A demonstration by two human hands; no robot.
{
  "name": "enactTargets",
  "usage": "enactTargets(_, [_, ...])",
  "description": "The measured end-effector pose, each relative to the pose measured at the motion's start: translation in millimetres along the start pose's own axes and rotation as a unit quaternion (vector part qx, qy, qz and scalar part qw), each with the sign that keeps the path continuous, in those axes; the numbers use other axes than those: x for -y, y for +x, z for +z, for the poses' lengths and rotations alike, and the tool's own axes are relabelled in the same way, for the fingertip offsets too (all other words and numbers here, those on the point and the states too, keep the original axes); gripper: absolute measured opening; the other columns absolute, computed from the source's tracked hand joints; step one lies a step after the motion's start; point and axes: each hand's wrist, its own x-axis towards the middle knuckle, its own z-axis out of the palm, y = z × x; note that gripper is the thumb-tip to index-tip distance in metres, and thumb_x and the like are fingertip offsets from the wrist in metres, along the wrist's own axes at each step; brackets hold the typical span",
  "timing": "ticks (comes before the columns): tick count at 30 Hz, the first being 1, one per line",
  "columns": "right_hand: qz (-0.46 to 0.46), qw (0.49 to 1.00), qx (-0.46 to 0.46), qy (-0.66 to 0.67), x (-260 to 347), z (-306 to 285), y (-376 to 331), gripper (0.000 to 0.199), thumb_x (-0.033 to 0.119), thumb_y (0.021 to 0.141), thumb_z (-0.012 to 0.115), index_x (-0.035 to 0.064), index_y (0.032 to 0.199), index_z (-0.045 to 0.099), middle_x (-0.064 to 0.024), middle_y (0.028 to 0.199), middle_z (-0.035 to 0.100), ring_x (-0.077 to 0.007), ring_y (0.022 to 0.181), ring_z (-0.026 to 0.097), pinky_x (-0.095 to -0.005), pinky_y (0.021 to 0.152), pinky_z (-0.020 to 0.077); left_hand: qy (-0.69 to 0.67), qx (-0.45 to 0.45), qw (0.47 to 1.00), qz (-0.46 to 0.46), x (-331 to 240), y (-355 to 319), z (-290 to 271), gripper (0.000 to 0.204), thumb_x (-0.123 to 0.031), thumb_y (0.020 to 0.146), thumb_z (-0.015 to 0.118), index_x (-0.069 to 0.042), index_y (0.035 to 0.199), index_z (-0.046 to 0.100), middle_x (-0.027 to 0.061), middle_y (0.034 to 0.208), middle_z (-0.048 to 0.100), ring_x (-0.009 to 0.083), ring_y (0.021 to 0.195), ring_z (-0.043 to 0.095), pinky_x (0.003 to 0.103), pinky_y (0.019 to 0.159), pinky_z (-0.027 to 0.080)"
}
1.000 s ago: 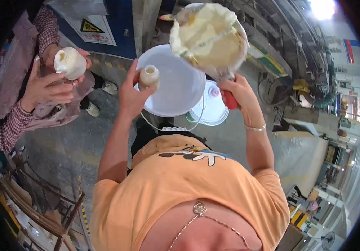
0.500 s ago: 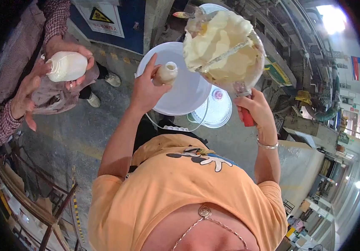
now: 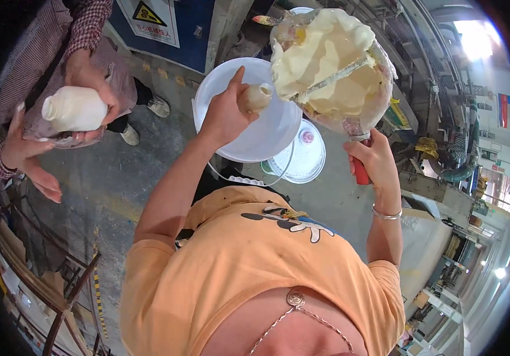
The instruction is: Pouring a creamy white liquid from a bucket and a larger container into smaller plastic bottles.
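My left hand [image 3: 228, 113] is closed round a small translucent bottle [image 3: 254, 98] with a pale coating. The bottle's open neck tips to the right, close to the rim of a dipper but apart from it. With my right hand [image 3: 376, 158] I grip the dipper's red handle [image 3: 361, 171]. Thick cream-coloured liquid [image 3: 332, 56] fills the dipper [image 3: 378, 102], crusted along its rim, and a coated bar [image 3: 335, 78] lies across its mouth. Below the bottle stands a large white bucket [image 3: 207, 89], with its wire handle hanging on the near side.
A person at the left holds a white bottle [image 3: 80, 109] in one hand [image 3: 94, 80], the other hand [image 3: 32, 151] beside it. A white lidded pail [image 3: 302, 160] stands by the bucket. Racks [image 3: 59, 291] are at lower left, machinery [image 3: 427, 65] at right, a blue cabinet [image 3: 186, 29] behind.
My left hand has moved right and tipped the bottle toward the dipper. The dipper has shifted slightly right. The other person's bottle has swung round and its neck shows, one hand now lower.
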Motion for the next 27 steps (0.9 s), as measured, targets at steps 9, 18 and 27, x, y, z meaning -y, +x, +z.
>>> enactTargets(9, [-0.020, 0.999, -0.024, -0.005, 1, -2, -4, 0.021, 0.009, 0.077, 0.068, -0.0016, 0.090, 0.055, -0.0060, 0.064, 0.057, -0.0131, 0.044, 0.052, -0.0266, 0.042, 0.0429, -0.008, 0.005, 0.999, 0.048, -2, 2, 5, 0.098, -0.009, 0.071, 0.078, -0.007, 0.151, 0.021, 0.0140, 0.126, 0.061, 0.0301, 0.112, 0.061, 0.037, 0.099, 0.047])
enactTargets(18, [-0.043, 0.999, -0.030, -0.012, 3, -4, 3, 0.020, 0.007, 0.078, 0.067, -0.0018, 0.092, 0.055, -0.0055, 0.063, 0.057, -0.0127, 0.045, 0.053, -0.0264, 0.043, 0.0444, 0.001, 0.001, 0.999, 0.038, -6, 9, 9, 0.101, -0.009, 0.072, 0.079, -0.008, 0.152, 0.019, 0.0125, 0.128, 0.061, 0.0258, 0.112, 0.061, 0.035, 0.102, 0.045])
enactTargets(27, [-0.058, 0.998, -0.029, -0.007, 12, -15, 10, 0.022, 0.008, 0.076, 0.068, -0.0018, 0.092, 0.055, -0.0048, 0.064, 0.057, -0.0124, 0.045, 0.054, -0.0261, 0.042, 0.0427, 0.010, -0.005, 1.000, 0.023, -23, 21, 7, 0.100, -0.013, 0.072, 0.079, -0.008, 0.152, 0.019, 0.0103, 0.128, 0.060, 0.0255, 0.114, 0.060, 0.036, 0.104, 0.043])
